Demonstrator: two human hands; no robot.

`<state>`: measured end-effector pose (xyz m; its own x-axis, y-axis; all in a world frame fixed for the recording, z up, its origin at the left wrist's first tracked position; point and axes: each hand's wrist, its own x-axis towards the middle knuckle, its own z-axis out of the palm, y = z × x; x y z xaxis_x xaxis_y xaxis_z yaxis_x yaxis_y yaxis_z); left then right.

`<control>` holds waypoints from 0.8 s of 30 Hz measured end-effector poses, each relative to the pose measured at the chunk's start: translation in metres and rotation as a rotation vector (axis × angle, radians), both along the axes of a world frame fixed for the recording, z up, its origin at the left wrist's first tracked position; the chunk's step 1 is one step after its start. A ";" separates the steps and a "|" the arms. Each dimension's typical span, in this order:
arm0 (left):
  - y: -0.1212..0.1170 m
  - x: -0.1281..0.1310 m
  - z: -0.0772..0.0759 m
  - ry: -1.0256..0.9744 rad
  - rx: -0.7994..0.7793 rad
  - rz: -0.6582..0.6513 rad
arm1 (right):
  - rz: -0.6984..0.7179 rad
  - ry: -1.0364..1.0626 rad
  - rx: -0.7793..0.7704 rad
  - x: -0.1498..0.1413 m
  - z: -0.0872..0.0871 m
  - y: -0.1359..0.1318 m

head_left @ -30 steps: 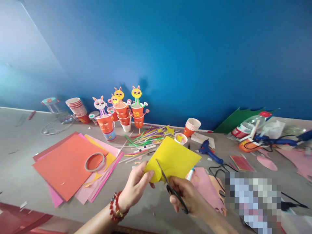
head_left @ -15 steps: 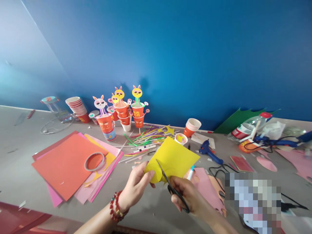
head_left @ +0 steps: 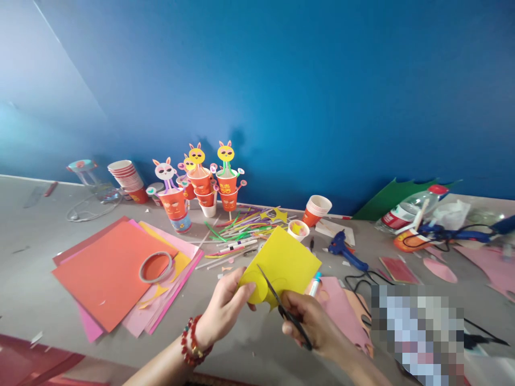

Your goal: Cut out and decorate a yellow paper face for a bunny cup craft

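My left hand [head_left: 227,305], with red bead bracelets [head_left: 192,343] at its wrist, pinches the near left corner of a yellow paper sheet [head_left: 284,262]. Under its thumb is a rounded, partly cut yellow piece [head_left: 257,289]. My right hand [head_left: 303,321] grips black-handled scissors [head_left: 287,311], whose blades lie along the curved edge of that piece, pointing up and left. Pencil-like curved lines show faintly on the sheet beside the blades. Both hands are above the grey table [head_left: 225,354].
Rabbit-faced paper cup figures [head_left: 173,206] stand at the back. Coloured sheets [head_left: 108,268] with a tape roll [head_left: 155,267] lie left. Several pipe cleaners [head_left: 241,228], a small cup [head_left: 298,229], a blue glue gun [head_left: 346,252], pink paper [head_left: 338,311] and a bottle [head_left: 414,209] are around.
The yellow sheet has turned slightly and its right corner has shifted left. The scissor blades have closed a little along the curve; my left hand has hardly moved.
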<state>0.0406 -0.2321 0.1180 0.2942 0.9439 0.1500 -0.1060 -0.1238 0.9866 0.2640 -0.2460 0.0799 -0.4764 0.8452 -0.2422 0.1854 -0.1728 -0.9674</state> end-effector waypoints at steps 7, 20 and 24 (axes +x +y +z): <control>-0.001 -0.002 0.006 0.060 0.014 -0.098 | 0.054 -0.028 -0.008 0.000 0.026 -0.002; -0.005 0.000 0.016 0.093 0.026 -0.073 | 0.081 0.068 -0.058 -0.009 0.047 -0.001; -0.005 0.000 0.015 0.097 0.025 -0.078 | 0.085 0.047 -0.027 -0.009 0.045 -0.002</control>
